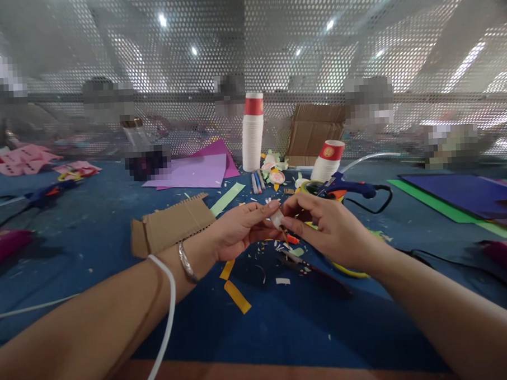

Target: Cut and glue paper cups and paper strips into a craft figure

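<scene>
My left hand (238, 230) pinches a small white piece (276, 218) between thumb and fingers. From the other side, the closed fingertips of my right hand (328, 226) grip the same piece. A thin brownish bit hangs below it; its exact kind is unclear. Under my right hand lies a pair of scissors (316, 271) with dark handles. A red-orange item (292, 240) rests close to the fingertips. Two yellow-orange paper strips (238, 297) are on the blue table below my left hand, among many paper scraps.
Corrugated cardboard (177, 221) lies left of my hands. Behind stand a tall paper cup stack (253, 137) and a shorter tilted stack (328, 160). A blue glue gun (349, 186) sits right. Purple paper (194, 171), markers (257, 182) and coloured sheets (455, 195) lie around. A white cable (169, 322) crosses my left forearm.
</scene>
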A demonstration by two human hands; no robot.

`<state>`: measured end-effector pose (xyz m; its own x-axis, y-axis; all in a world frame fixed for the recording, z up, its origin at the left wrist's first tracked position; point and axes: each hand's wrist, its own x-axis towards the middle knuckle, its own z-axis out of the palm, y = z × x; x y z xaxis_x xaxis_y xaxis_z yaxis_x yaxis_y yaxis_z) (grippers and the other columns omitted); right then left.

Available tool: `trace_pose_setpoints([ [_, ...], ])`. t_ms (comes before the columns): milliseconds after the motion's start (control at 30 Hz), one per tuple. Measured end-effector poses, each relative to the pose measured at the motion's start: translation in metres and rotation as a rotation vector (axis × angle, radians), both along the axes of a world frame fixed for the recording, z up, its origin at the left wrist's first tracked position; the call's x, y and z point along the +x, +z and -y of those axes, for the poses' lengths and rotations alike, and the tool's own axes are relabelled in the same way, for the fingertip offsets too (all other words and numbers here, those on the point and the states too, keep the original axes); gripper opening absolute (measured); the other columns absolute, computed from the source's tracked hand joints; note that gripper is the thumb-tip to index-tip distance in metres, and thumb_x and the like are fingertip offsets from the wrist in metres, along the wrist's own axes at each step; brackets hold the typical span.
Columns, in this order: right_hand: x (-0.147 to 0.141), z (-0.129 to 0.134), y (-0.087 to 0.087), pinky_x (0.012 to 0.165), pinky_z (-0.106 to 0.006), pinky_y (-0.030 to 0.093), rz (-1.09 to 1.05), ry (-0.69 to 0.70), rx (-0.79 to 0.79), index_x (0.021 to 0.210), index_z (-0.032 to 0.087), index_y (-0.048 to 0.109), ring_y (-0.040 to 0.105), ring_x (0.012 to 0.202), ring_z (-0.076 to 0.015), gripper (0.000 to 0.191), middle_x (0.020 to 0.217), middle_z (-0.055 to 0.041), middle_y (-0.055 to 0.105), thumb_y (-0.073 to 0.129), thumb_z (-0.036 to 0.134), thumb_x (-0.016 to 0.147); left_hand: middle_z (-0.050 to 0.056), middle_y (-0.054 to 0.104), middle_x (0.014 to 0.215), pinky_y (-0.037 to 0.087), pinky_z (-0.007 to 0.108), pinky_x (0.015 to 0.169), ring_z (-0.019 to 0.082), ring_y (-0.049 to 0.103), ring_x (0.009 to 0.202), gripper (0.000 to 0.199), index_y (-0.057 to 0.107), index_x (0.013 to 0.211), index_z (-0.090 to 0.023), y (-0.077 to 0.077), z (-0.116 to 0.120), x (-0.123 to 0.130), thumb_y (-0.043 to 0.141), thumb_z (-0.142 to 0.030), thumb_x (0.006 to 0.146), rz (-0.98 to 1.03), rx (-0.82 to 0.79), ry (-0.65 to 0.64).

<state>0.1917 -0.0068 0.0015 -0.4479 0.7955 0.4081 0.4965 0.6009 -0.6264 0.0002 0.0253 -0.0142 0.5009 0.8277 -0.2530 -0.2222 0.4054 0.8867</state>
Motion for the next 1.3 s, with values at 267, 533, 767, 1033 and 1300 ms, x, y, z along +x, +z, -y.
trace_pose_setpoints([
  [267, -0.001, 0.003, 0.002, 0.062, -0.027, 0.044, -0.008, 0.002, 0.002, 0.086, 0.020, 0.058, 0.057, 0.071, -0.0133, 0.008, 0.080, 0.0000, 0.064, 0.057, 0.023, 0.093, 0.002, 0.074, 0.078, 0.055, 0.017, 0.070, 0.009, 0.071, 0.068, 0.031, 0.074, 0.083, -0.014, -0.001, -0.003, -0.003, 0.083, -0.042, 0.074, -0.010, 0.029, -0.075],
  [533, -0.002, 0.003, 0.001, 0.063, -0.025, 0.044, 0.027, -0.012, 0.089, 0.085, 0.019, 0.057, 0.057, 0.070, -0.0120, 0.007, 0.079, 0.0012, 0.062, 0.057, 0.018, 0.092, 0.004, 0.074, 0.079, 0.056, 0.020, 0.072, 0.010, 0.070, 0.070, 0.027, 0.075, 0.084, -0.014, 0.000, -0.002, -0.002, 0.081, -0.040, 0.078, -0.013, 0.044, -0.076],
  [767, -0.002, 0.003, -0.003, 0.070, -0.027, 0.045, 0.035, -0.040, 0.207, 0.090, 0.019, 0.059, 0.059, 0.076, -0.0134, 0.007, 0.084, -0.0005, 0.063, 0.055, 0.019, 0.096, 0.002, 0.073, 0.079, 0.055, 0.019, 0.075, 0.009, 0.070, 0.074, 0.024, 0.071, 0.082, -0.013, -0.001, -0.002, -0.002, 0.079, -0.036, 0.081, 0.051, 0.073, -0.030],
  [1033, -0.001, -0.001, -0.010, 0.075, -0.031, 0.047, 0.098, -0.022, 0.396, 0.091, 0.016, 0.060, 0.059, 0.083, -0.0184, 0.011, 0.086, -0.0059, 0.063, 0.051, 0.014, 0.097, 0.001, 0.073, 0.086, 0.056, 0.025, 0.084, 0.011, 0.072, 0.079, 0.011, 0.065, 0.089, -0.014, 0.004, 0.002, -0.002, 0.075, -0.015, 0.083, 0.129, 0.073, 0.014],
  [1300, 0.002, -0.003, -0.011, 0.079, -0.035, 0.051, 0.036, -0.080, 0.344, 0.099, 0.020, 0.063, 0.062, 0.090, -0.0209, 0.010, 0.094, -0.0073, 0.066, 0.053, 0.020, 0.097, 0.006, 0.074, 0.087, 0.057, 0.030, 0.082, 0.014, 0.071, 0.077, 0.021, 0.063, 0.098, -0.014, 0.003, 0.005, 0.003, 0.073, -0.008, 0.080, 0.073, 0.106, 0.064],
])
